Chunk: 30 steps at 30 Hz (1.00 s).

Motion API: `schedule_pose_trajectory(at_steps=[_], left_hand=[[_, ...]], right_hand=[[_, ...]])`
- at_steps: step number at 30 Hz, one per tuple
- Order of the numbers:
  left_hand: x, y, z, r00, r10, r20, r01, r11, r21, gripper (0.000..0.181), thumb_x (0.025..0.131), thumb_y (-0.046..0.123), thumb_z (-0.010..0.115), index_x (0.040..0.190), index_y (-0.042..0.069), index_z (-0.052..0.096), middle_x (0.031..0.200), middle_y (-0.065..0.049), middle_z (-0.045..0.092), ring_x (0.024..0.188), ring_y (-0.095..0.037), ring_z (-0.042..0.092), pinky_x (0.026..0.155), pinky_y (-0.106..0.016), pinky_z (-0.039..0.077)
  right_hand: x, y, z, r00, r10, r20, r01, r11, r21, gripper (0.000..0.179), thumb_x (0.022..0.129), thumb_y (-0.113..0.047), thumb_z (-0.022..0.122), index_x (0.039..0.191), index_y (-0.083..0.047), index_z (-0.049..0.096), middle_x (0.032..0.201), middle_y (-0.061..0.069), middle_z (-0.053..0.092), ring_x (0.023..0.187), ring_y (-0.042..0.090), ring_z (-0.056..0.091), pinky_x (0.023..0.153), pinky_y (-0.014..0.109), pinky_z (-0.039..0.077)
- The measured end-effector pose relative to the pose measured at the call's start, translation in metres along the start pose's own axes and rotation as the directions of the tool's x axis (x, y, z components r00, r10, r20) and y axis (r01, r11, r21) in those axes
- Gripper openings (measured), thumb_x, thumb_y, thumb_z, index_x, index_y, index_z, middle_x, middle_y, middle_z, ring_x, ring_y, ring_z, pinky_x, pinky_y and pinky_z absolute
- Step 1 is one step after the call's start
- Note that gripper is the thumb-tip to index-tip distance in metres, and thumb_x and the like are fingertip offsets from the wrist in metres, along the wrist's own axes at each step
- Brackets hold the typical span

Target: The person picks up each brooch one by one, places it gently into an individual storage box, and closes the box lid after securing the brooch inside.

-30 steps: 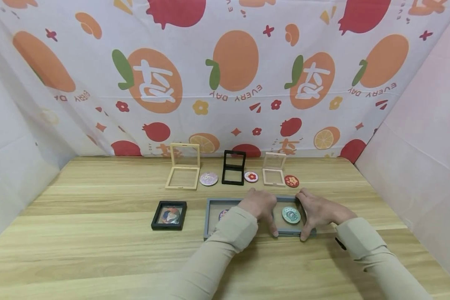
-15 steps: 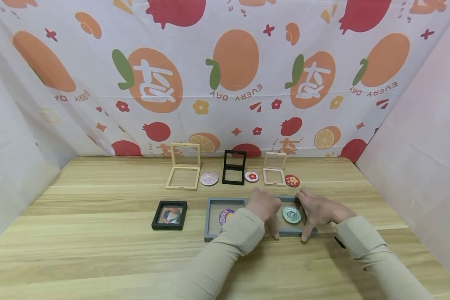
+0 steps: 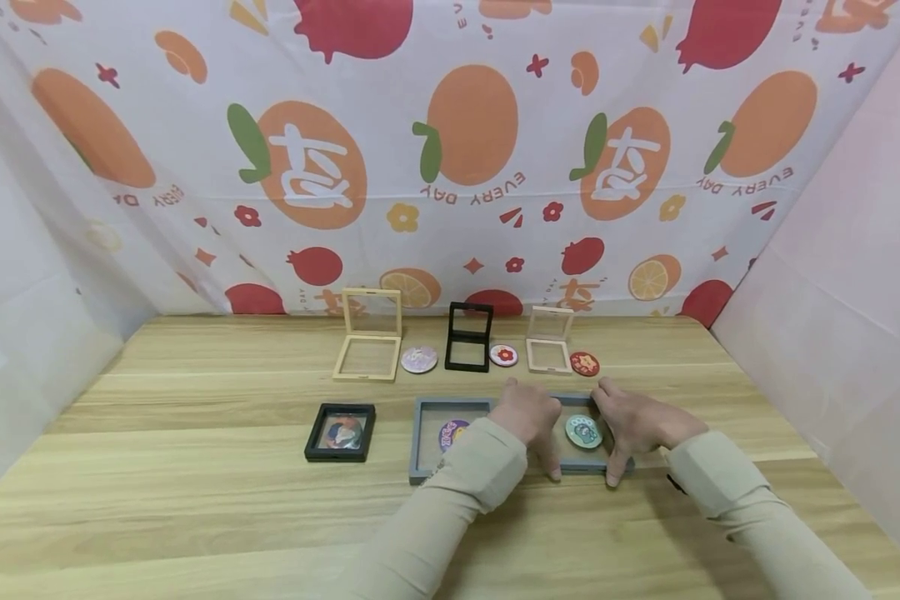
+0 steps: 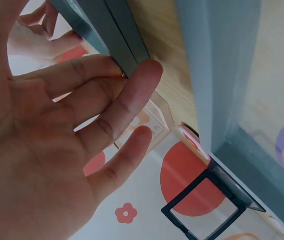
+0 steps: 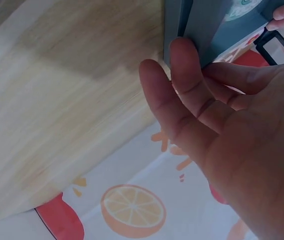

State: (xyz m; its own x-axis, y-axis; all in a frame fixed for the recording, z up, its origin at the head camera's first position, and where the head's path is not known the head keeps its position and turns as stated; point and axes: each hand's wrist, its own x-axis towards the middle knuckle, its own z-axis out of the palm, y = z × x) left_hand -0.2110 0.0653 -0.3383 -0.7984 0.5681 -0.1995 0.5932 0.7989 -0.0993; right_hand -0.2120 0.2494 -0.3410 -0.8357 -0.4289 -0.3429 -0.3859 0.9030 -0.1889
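The gray frame [image 3: 585,468] with the green badge [image 3: 584,432] sits between the left hand [image 3: 527,417] and right hand [image 3: 641,422], whose wide-spread fingers [image 4: 124,103] pinch its far and near edges.

My left hand [image 3: 527,415] and right hand [image 3: 642,423] grip the gray frame [image 3: 581,468] at its 2 ends, both thumbs at its front edge; a teal badge [image 3: 584,432] lies inside. Left of the gray frame, my sleeve [image 3: 487,467] partly hides a purple badge [image 3: 450,435]; farther left lies a black frame [image 3: 336,455]. Behind the gray frame, stretching leftward, stand 3 opened frames [image 3: 468,336].
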Motion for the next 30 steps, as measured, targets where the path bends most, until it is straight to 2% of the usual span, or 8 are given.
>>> schedule_pose_trajectory(at_steps=[6,13,21,30], left_hand=[[-0.0006,0.0001,-0.0002,1.0,-0.006,0.003,0.006,1.0,-0.008,0.061,0.062,0.066,0.087,0.1,0.02,0.075,0.083,0.007,0.066,0.074,-0.008,0.056,0.088,-0.033,0.046],[0.0012,0.0088,-0.0002,1.0,-0.015,-0.008,0.015,0.995,0.094,0.07,0.059,0.074,0.084,0.108,0.024,0.076,0.086,0.009,0.068,0.073,-0.007,0.056,0.084,-0.029,0.047],[0.0,0.0063,0.0028,1.0,-0.015,-0.008,0.015,0.999,0.05,0.068,0.06,0.07,0.086,0.108,0.022,0.076,0.09,0.007,0.068,0.076,-0.008,0.057,0.084,-0.031,0.049],[0.0,0.0074,0.0009,1.0,-0.018,0.008,0.018,0.997,0.073,0.069,0.061,0.072,0.084,0.107,0.022,0.076,0.09,0.006,0.069,0.076,-0.008,0.058,0.087,-0.032,0.051]], right_hand=[[-0.0004,-0.0013,-0.0014,1.0,-0.005,0.006,0.005,1.0,-0.005,0.087,0.053,-0.028,0.103,0.113,-0.001,0.047,0.104,0.006,0.039,0.086,0.019,0.048,0.076,0.034,0.05],[-0.0004,-0.0012,0.0007,1.0,0.013,0.011,-0.013,1.0,0.0,0.089,0.051,-0.021,0.104,0.115,-0.001,0.046,0.108,0.007,0.04,0.088,0.021,0.05,0.076,0.035,0.052],[0.0012,-0.0035,0.0026,0.999,0.031,0.009,-0.031,0.999,0.036,0.089,0.051,-0.015,0.103,0.117,-0.001,0.046,0.107,0.008,0.038,0.084,0.021,0.051,0.069,0.033,0.052],[0.0007,-0.0036,0.0022,1.0,0.022,0.009,-0.022,0.999,0.033,0.089,0.05,-0.016,0.103,0.117,-0.001,0.046,0.106,0.008,0.038,0.085,0.021,0.05,0.071,0.033,0.052]])
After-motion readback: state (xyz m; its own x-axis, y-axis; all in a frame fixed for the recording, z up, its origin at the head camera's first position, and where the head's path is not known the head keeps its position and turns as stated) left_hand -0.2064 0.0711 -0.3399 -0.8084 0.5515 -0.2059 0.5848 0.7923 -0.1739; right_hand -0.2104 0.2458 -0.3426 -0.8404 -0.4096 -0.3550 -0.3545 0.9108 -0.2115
